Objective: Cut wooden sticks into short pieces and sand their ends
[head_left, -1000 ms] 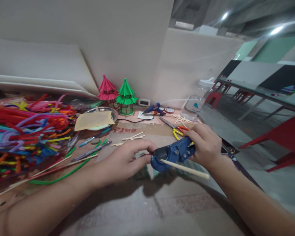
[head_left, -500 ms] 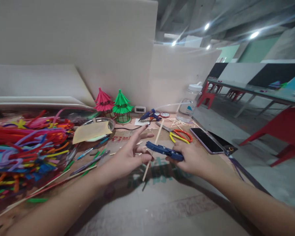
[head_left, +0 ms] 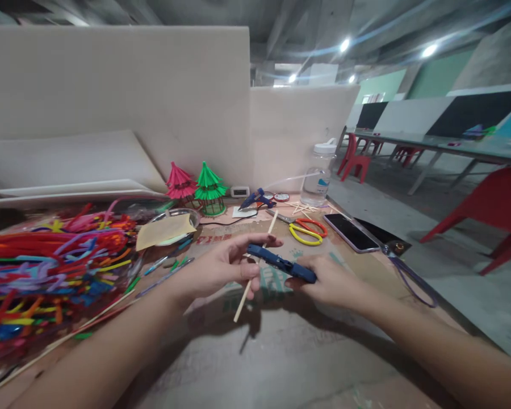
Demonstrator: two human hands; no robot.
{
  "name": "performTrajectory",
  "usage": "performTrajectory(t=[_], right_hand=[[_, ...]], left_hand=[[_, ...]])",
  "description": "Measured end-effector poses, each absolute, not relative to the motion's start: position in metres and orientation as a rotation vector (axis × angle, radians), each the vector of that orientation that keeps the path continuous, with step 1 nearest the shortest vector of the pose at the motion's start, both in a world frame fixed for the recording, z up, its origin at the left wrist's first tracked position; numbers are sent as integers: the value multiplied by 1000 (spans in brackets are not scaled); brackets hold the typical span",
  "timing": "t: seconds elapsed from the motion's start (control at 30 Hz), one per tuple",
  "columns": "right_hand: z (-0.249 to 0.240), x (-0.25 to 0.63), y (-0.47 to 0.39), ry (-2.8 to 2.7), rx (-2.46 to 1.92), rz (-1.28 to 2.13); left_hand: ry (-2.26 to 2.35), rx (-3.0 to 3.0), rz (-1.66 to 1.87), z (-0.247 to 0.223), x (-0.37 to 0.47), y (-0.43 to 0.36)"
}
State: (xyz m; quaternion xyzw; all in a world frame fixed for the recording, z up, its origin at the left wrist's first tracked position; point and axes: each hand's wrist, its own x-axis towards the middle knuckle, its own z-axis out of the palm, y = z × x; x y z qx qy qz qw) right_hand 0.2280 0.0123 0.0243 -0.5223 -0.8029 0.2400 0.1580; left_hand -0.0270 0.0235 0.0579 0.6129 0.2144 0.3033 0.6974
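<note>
Over the cardboard-covered table, my left hand [head_left: 225, 267] is closed on a thin wooden stick [head_left: 242, 302], which slants from lower left to upper right. My right hand [head_left: 323, 278] grips a dark blue hand tool [head_left: 287, 264]. The tool's far end lies by the fingers of my left hand and overlaps the stick; whether it touches the stick I cannot tell. Beyond the hands, scissors [head_left: 304, 232] with orange and yellow handles rest near a blue glue gun [head_left: 255, 199].
Colourful pipe cleaners [head_left: 59, 255] pile up at the left, beside a metal dish [head_left: 191, 215]. Pink [head_left: 179, 182] and green [head_left: 210, 187] model pavilions stand at the back. A water bottle [head_left: 317, 180], short sticks [head_left: 302, 209] and a phone [head_left: 351, 233] are at the right.
My left hand has moved slightly left, and its raised fingers have come down around the stick. The stick's lower end has shifted left. The camera view has shifted too.
</note>
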Motion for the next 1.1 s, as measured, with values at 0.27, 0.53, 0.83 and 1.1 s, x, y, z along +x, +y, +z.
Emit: performTrajectory(t=[0.27, 0.53, 0.83, 1.1], right_hand=[[26, 227, 1, -2267, -1506, 644], [19, 226, -9, -2226, -1460, 616], [-3, 221, 12, -2145, -1508, 619], [-3, 242, 12, -2219, -1283, 331]], left_hand=[[430, 1424, 637, 63, -28, 22], [400, 1516, 633, 61, -28, 19], [520, 1623, 681, 54, -27, 31], [889, 1954, 551, 47, -46, 68]])
